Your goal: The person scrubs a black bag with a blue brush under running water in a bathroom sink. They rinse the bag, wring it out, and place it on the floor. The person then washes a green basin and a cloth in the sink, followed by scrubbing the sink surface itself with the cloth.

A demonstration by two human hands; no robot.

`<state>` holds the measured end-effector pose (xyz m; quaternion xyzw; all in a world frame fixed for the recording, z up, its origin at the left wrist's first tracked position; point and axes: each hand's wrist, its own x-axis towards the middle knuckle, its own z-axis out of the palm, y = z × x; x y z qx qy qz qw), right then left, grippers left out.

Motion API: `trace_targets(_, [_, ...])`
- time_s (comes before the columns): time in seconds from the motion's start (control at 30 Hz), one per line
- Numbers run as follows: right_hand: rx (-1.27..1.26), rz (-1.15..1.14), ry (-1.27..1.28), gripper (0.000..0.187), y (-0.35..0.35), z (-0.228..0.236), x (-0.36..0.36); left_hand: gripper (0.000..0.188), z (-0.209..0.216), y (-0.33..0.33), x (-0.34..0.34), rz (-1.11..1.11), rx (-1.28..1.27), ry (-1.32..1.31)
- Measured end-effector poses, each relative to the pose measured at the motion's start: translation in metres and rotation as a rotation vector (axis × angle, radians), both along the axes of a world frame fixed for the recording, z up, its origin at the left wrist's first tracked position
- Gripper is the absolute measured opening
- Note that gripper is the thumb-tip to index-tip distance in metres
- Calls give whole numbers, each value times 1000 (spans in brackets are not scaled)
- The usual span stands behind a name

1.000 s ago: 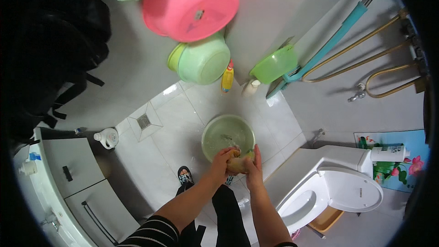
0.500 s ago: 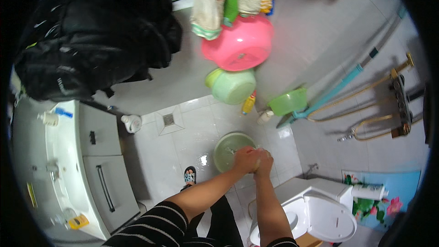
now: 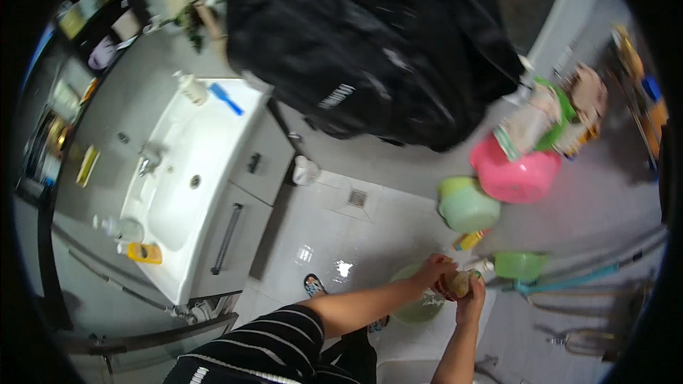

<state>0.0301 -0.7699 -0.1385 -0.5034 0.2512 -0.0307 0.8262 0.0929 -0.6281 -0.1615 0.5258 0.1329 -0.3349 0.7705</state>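
Both my hands are over a pale green basin point(image 3: 404, 311) of water on the floor. A small crumpled bundle point(image 3: 460, 284), yellowish with reddish-brown parts, is between them and looks like wet cloth; blur hides its exact kind. My left hand point(image 3: 434, 272) closes on its left side. At its right side, my right hand point(image 3: 470, 303) has its fingers wrapped round it. My arms hide part of the basin.
Left stands a white washbasin point(image 3: 181, 192) on a grey cabinet. Black bags point(image 3: 370, 64) hang ahead. A pink basin point(image 3: 516, 174), a light green bucket point(image 3: 469, 206), a yellow bottle point(image 3: 469, 240) and a green tub point(image 3: 519, 265) are beyond my hands. The tiled floor is wet.
The view has swung left, so the washbasin shows more fully and the toilet has left the picture. My hands have gone from clasped together to slightly apart, with the bundle showing between them.
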Motion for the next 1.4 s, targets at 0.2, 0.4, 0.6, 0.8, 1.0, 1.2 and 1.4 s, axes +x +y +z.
trace_targets(0.2, [-102,353,-45,30,165,17,69,43,76,234,38,359,182,-10])
trace_targets(0.4, [-73,645,-85,34,371,32,121,43,94,431,30,711,834,-267])
trace_targets(0.6, [-188,556,-187,27,496,52,180,44,102,537,44,972,717,-312])
trace_targets(0.8, [-731,701,-408,48,574,113,267,48,124,571,67,1021,480,-39])
trace_targets(1.0, [-1512,862,-912,42,634,52,275,36,60,591,74,780,756,-16])
trace_targets(1.2, [-1354,1162,-1389,29,649,21,252,19,17,628,61,1227,682,-88])
trace_targets(1.4, [-984,1462,-1605,23,662,15,240,17,33,653,76,1310,783,-198])
